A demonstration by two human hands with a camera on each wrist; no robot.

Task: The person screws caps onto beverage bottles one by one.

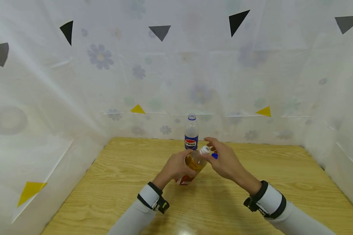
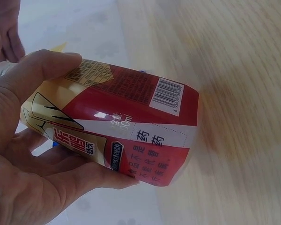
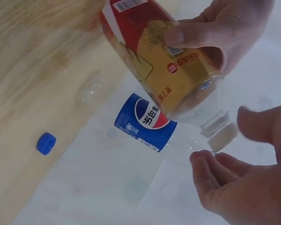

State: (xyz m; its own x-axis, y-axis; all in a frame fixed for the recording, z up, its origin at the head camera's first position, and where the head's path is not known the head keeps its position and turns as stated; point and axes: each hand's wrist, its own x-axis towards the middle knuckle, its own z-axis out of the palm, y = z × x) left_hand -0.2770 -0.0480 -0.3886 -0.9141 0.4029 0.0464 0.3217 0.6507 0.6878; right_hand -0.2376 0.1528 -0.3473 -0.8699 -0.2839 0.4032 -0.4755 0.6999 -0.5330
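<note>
My left hand point(image 1: 178, 166) grips a red and gold bottle point(image 2: 131, 112) round its labelled body, thumb on one side and fingers on the other. The bottle leans, its neck up toward my right hand point(image 1: 227, 161). A white cap point(image 1: 205, 149) sits on that neck. Around the cap point(image 3: 223, 137), my right thumb and fingers are spread loosely, with the thumb close beside it and a gap at the index finger. Behind stands a clear bottle with a blue label point(image 1: 191, 142), upright and uncapped. A blue cap point(image 3: 46, 143) lies on the table near my right hand.
The wooden table point(image 1: 111, 182) ends at a pale flowered curtain point(image 1: 170, 81), which also hangs at both sides. Black, grey and yellow triangles are on the curtain. The blue-labelled bottle stands close to the table's back edge.
</note>
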